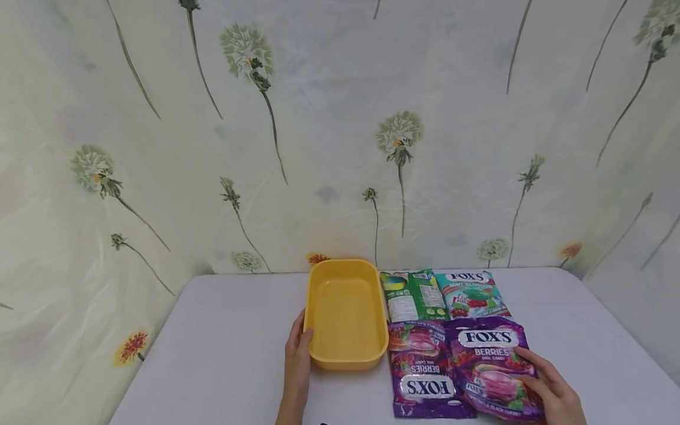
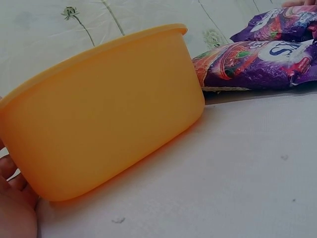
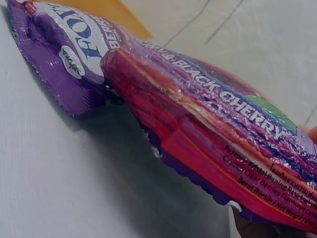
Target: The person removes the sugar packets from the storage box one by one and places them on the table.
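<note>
A yellow plastic tub stands upright on the table. At its left side my left hand holds the wall, thumb by the rim; some of its fingers are hidden. My right hand grips the right edge of a purple Fox's Berries candy bag, fingers on top and part of the hand beneath. In the right wrist view that bag is tilted, its near side raised over a shadow. Another purple Berries bag lies upside down beside it, between it and the tub.
Behind the purple bags lie a green candy bag, back side up, and a teal Fox's Mint Blossom bag. They sit right of the tub on a white-covered table. A dandelion-patterned curtain hangs behind.
</note>
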Tool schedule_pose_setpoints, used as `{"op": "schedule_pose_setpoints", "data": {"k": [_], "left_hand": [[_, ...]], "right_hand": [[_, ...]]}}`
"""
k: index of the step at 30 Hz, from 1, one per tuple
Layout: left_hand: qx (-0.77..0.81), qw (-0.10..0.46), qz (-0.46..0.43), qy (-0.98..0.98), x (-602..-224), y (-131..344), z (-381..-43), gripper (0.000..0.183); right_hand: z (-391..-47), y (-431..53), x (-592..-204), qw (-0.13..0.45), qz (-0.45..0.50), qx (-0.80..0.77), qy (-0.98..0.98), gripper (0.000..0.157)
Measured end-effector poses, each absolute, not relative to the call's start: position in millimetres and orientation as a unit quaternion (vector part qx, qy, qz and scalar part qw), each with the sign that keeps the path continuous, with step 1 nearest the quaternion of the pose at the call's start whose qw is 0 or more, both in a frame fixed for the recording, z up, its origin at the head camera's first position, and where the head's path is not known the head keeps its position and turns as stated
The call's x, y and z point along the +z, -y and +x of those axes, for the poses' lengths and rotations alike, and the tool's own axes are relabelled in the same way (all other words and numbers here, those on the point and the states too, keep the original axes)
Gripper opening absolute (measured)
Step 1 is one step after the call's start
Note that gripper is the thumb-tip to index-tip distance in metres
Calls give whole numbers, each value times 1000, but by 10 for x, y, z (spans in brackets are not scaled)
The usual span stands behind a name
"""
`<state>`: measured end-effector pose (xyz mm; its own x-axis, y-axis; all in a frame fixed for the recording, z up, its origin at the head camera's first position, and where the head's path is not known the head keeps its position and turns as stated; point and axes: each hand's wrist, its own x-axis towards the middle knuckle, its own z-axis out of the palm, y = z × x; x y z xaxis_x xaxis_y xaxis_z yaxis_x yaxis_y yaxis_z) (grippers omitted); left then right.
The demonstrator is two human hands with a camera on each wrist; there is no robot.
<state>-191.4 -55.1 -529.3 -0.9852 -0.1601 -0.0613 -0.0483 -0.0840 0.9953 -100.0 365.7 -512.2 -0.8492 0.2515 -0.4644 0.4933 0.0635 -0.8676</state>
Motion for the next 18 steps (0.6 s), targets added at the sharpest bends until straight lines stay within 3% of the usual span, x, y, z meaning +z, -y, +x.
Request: {"op": "schedule_pose_setpoints", "data": {"k": [12, 18], "left_hand": [[-729, 47, 63, 680, -5284, 549, -1914, 47], [-727, 45, 67, 682, -5309, 551, -1924, 46]], "right_hand": [[-1017, -3711, -5145, 79, 242, -597, -761, 51], [-1041, -3620, -5170, 44, 244, -518, -819, 51]]}}
